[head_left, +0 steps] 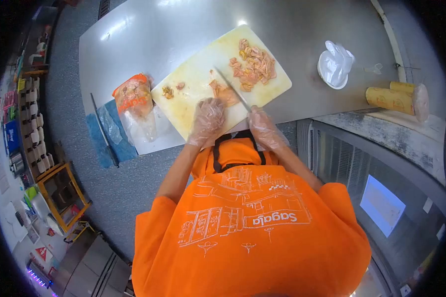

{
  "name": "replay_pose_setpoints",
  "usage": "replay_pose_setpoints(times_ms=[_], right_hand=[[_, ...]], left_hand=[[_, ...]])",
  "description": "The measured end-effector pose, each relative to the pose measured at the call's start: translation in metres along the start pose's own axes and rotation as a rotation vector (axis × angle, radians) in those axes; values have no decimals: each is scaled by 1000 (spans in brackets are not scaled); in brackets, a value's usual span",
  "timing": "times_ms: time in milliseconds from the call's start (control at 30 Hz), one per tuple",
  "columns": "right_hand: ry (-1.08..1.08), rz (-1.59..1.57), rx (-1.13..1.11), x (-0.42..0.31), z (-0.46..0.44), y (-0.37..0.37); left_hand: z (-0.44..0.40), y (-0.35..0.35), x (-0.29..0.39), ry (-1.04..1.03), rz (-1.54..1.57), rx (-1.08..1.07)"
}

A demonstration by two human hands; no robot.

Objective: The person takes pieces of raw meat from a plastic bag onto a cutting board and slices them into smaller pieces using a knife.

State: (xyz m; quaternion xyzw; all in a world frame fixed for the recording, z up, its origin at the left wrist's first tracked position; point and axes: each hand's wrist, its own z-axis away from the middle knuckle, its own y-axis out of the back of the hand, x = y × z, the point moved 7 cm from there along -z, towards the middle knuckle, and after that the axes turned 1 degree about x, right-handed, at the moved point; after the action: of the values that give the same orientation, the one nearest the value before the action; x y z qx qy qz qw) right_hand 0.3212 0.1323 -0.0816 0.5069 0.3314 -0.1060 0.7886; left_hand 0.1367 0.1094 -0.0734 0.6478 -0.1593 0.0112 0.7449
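Observation:
My right hand (pixel 263 126), in a clear plastic glove, is closed around the handle of a long knife (pixel 231 87). Its blade slants over a flat piece of raw chicken (pixel 227 96) on the white cutting board (pixel 183 84). My left hand (pixel 208 118), also gloved, has its fingers curled onto the near left edge of that piece. A pile of cut raw chicken (pixel 255 67) lies on the far right of the board. Small yellowish trimmings (pixel 168 92) sit near its left corner.
Left of the board lies an orange-and-clear bag of raw meat (pixel 135 99). A honing steel (pixel 103 127) rests across a blue cloth (pixel 116 131). On the steel table's right are a white bowl with crumpled plastic (pixel 333 67) and yellow film rolls (pixel 390 100).

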Motion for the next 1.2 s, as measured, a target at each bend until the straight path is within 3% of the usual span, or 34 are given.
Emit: replay_pose_setpoints(times_ms=[33,133,233,333,467,600,700,800,867,900,933,1000,1033,1100,1133,1200], right_hand=[[-15,53,18,6,-4,0],[-118,56,38,-15,0,8],[22,1,112,-55,10,6],[-78,38,114,-34,15,-1],[-86,24,257,-22,13,2],[15,107,113,-43,24,-17],[-389,59,-135,-18,35,-40],[-93,-50,49,-55,-38,-33],[128,237,50,-41,-124,-67],[462,366,334,-46,-153,-71],[271,264,259,-53,-171,-66],[-87,53,119,-90,-198,-36],[-16,13,192,-84,-194,-32],[126,-46,297,-65,-146,-33],[50,-19,241,-64,-117,-27],[-63,73,100,-52,-53,-26]], left_hand=[[-3,-5,-8,36,0,-93],[2,-1,-12,-40,-71,-18],[8,14,-5,-206,39,406],[19,26,-12,-204,73,517],[13,18,-10,-108,100,301],[10,-4,-7,-164,196,218],[13,3,-14,-171,292,306],[22,3,-17,-179,275,438],[31,-6,-11,-160,266,370],[30,-10,-12,-136,267,281],[25,-12,-14,-115,257,203],[7,-21,-25,117,282,11],[-4,-23,-33,240,300,-70],[-15,12,-54,341,481,409],[-15,24,-67,399,573,650],[-46,7,-69,285,475,429]])
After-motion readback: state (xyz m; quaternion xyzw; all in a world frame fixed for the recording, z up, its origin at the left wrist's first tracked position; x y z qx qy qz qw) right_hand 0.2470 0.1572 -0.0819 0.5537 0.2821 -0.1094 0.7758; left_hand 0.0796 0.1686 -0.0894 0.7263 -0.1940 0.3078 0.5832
